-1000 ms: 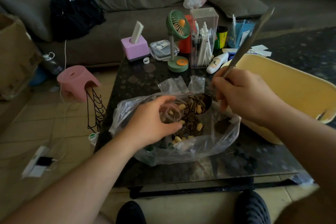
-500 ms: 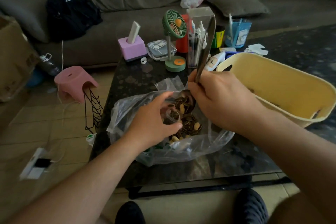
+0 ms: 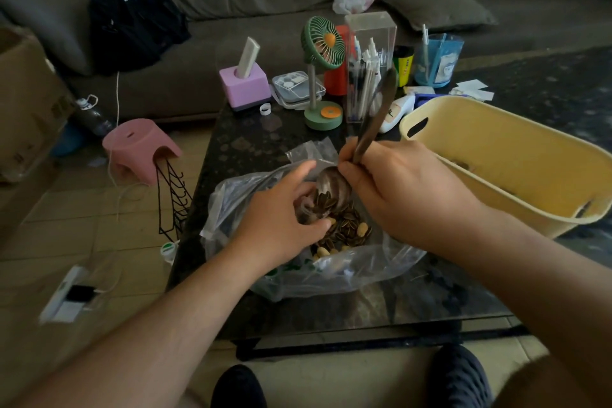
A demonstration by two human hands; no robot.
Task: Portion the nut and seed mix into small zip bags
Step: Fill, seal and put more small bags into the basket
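With your right hand [image 3: 404,195] gripping the tipped spoon [image 3: 334,185] and your left hand [image 3: 281,225] pinching the small zip bag [image 3: 306,209] open, seeds may miss its narrow mouth and spill.

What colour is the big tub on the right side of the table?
Pale yellow; the tub shows clearly in the head view.

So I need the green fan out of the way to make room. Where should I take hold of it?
Grip the green fan by its thin upright stem, coming from the left front: the clear pen holder crowds its right, and the round base keeps it standing.
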